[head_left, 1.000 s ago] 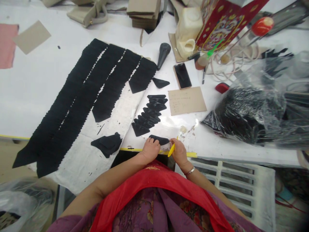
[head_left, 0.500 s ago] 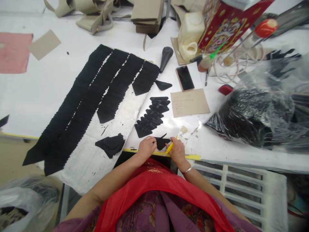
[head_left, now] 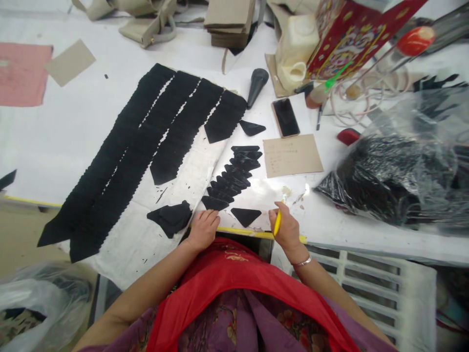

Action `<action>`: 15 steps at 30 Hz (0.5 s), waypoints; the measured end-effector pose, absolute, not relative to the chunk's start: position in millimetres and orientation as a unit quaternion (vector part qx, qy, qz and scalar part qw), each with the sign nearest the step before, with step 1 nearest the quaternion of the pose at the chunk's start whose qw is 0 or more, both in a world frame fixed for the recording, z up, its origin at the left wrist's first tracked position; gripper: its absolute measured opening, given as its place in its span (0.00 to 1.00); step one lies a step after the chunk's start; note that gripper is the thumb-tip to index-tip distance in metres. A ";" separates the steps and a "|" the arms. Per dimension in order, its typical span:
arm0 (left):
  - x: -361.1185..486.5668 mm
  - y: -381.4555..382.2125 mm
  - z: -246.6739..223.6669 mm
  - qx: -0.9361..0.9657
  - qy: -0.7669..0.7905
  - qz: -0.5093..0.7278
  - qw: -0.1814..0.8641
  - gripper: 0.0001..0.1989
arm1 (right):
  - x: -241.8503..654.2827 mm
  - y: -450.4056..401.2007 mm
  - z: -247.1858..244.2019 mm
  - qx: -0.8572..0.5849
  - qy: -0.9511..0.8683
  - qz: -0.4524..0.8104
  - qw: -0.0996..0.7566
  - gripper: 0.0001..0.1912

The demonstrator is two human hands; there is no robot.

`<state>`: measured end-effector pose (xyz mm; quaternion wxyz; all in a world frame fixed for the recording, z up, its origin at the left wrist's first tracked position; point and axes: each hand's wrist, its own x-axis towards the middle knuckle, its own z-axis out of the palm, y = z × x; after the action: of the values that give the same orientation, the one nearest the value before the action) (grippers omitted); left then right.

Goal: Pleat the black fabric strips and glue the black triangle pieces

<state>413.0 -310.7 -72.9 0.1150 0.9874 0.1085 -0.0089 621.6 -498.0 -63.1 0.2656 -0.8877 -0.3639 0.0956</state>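
In the head view my left hand (head_left: pixel 203 229) is at the table's front edge, fingertips together on the lowest black piece (head_left: pixel 214 203) of a fanned row of black pieces (head_left: pixel 236 171). My right hand (head_left: pixel 287 230) is closed around a tool with a yellow handle (head_left: pixel 277 223); its tip is too small to make out. Between my hands a single black pointed piece (head_left: pixel 246 216) lies flat on the table. Left of my left hand is a small heap of black pieces (head_left: pixel 170 218) on a white cloth (head_left: pixel 135 239).
Long overlapping rows of black pieces (head_left: pixel 120 146) cover the left of the table. A phone (head_left: pixel 286 118) and a cardboard sheet (head_left: pixel 293 155) lie ahead. A plastic bag of black material (head_left: pixel 399 171) stands right. Behind are a jug (head_left: pixel 298 46) and a red box (head_left: pixel 348 44).
My left hand has moved left from the single piece to the fan, whose lowest piece has shifted toward me. The thin black strip it held no longer shows. My right hand has moved right with the yellow-handled tool.
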 end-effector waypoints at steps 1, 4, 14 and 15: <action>414.9 -318.4 -74.9 0.988 0.093 -0.005 0.125 0.15 | 624.7 -497.2 -52.6 -0.885 -0.342 0.114 0.294 0.21; 426.1 -336.7 -83.4 0.988 0.034 -0.007 0.152 0.18 | 625.7 -488.0 -31.0 -0.851 -0.262 0.215 0.402 0.21; 437.9 -342.0 -100.1 0.989 0.021 -0.045 0.137 0.18 | 583.1 -440.1 -63.3 -0.780 -0.298 0.350 0.423 0.14; 436.7 -341.8 -100.2 0.989 0.021 -0.043 0.137 0.18 | 584.7 -441.2 -66.2 -0.786 -0.323 0.334 0.407 0.14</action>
<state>436.7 -341.8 -100.2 0.1368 0.9894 0.0212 -0.0432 584.7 -441.2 -66.2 0.4072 -0.7860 -0.3232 0.3345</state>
